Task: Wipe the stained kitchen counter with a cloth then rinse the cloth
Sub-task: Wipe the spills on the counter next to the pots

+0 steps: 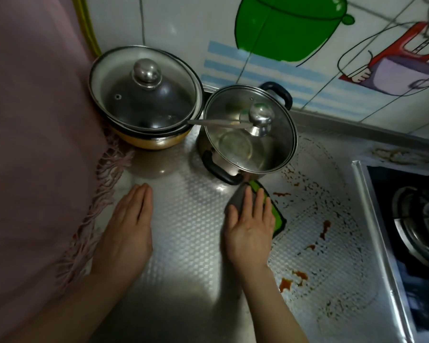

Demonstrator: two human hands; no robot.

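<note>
A green cloth with a dark border point(277, 219) lies flat on the embossed steel counter point(188, 231), just in front of the small pot. My right hand point(249, 224) presses on it with straight fingers and covers most of it. Red-brown stains point(323, 230) and smears spread over the counter to the right of the cloth, with a larger blot point(286, 284) nearer me. My left hand point(129, 231) rests flat on the counter to the left, fingers together, holding nothing.
A steel pot with a glass lid point(248, 134) stands right behind the cloth. A bigger lidded pot point(144, 95) sits at the back left. A pink fringed fabric point(40, 144) hangs along the left. A gas stove point(416, 224) borders the counter on the right.
</note>
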